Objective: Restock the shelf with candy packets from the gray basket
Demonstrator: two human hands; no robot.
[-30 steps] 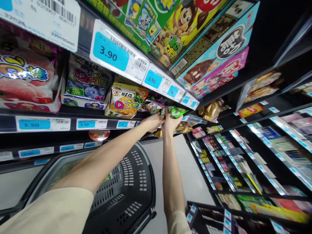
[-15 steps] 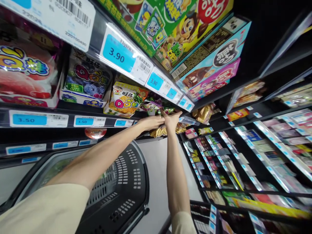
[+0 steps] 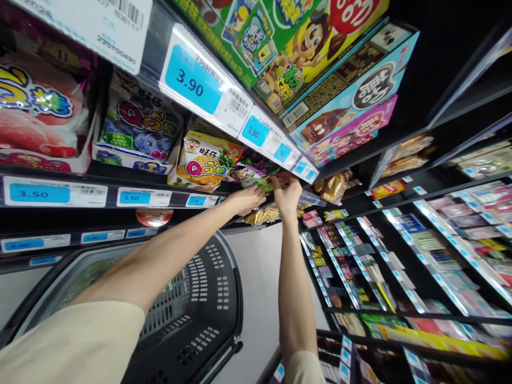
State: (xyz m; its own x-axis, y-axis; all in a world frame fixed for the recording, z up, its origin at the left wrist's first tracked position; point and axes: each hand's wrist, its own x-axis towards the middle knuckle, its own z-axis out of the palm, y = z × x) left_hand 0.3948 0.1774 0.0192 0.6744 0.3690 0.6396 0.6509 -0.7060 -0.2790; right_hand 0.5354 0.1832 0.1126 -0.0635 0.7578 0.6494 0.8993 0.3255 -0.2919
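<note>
Both my hands reach into the shelf at the centre. My left hand (image 3: 247,199) rests at the shelf edge, against the front of a purple and green candy bag (image 3: 250,174); its fingers are bent, and what they hold is hard to make out. Just to the right, my right hand (image 3: 287,193) has curled fingers beside the bag's right end, with its fingertips partly hidden. The hands are a little apart. Left of them stands a yellow pineapple candy box (image 3: 204,161), then a blueberry candy pack (image 3: 140,125).
Below my left arm is a black basket (image 3: 208,330) with something green inside. Price tags line the shelf edge (image 3: 182,200). Green and blue snack boxes (image 3: 352,90) stand above. Gold packages (image 3: 264,215) lie lower down. More stocked shelves (image 3: 400,256) fill the right side.
My hands have moved apart: the right one shifted slightly right and its fingers curled, the left one drew slightly left. More of the purple and green bag shows between them.
</note>
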